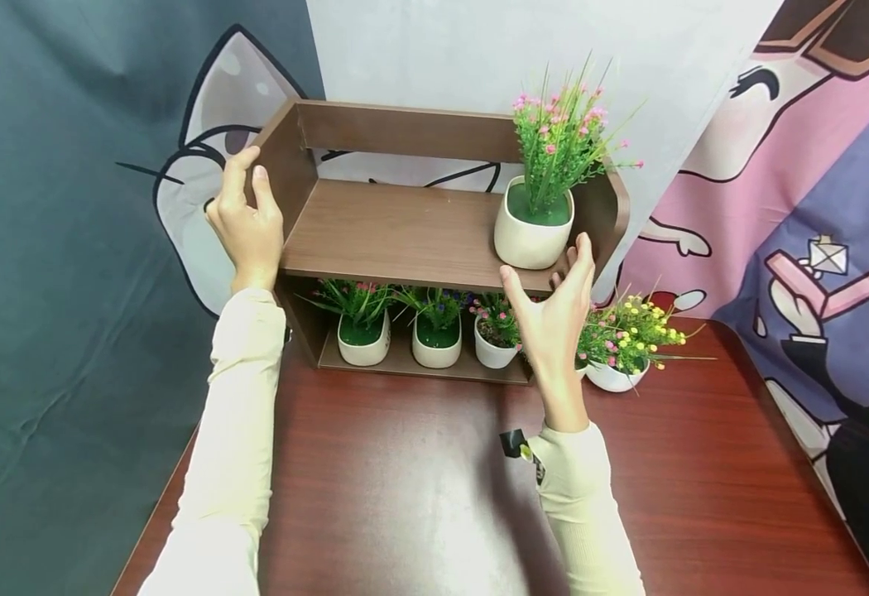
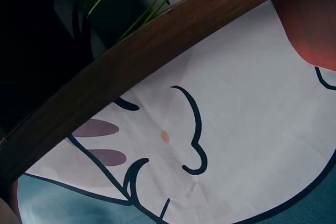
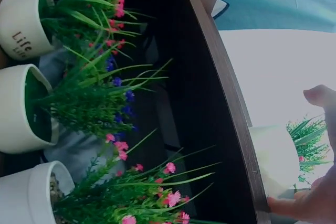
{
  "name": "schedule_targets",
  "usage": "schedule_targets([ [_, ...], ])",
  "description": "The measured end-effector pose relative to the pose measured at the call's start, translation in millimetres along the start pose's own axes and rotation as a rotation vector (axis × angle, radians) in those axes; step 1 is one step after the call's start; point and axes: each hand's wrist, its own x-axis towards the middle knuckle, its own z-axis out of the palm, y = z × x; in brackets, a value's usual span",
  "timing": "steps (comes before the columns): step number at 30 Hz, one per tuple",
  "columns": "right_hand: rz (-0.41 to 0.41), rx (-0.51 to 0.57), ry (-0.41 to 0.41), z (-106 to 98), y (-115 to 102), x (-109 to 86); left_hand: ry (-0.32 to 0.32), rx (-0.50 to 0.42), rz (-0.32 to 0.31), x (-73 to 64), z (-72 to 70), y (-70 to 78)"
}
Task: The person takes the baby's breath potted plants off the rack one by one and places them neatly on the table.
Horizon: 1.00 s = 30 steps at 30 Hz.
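Observation:
A flower pot, cream with pink flowers and tall grass, stands at the right end of the upper board of a brown two-tier shelf. My right hand is just in front of it, thumb and fingers spread apart and nothing gripped. In the right wrist view a fingertip is right at the board's edge, with the pot beyond. My left hand is raised beside the shelf's left side panel, fingers loosely bent and holding nothing. Only a sliver of it shows in the left wrist view.
Several potted flowers, among them a white pot and a pot with "Life" lettering, line the lower tier. A pot with yellow flowers stands right of the shelf on the reddish-brown table. Printed cloth hangs around.

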Motion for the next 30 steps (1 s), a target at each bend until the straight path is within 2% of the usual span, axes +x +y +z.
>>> schedule_targets([
  [3,0.033,-0.070,-0.017,3.1,-0.4,6.7,0.000,-0.004,0.002,-0.5,0.2,-0.7],
  [10,0.049,-0.252,-0.024,10.6,-0.5,21.2,0.002,0.000,0.014,0.4,1.6,-2.5],
  [18,0.127,-0.375,-0.005,25.8,3.4,34.9,-0.003,0.007,0.058,1.8,2.0,-3.0],
  [24,0.133,-0.409,0.038,32.5,8.0,37.1,0.009,-0.005,0.063,2.1,2.6,-3.4],
  [30,0.126,-0.387,0.027,30.4,9.2,34.5,0.006,-0.003,0.050,2.6,3.6,-4.9],
])
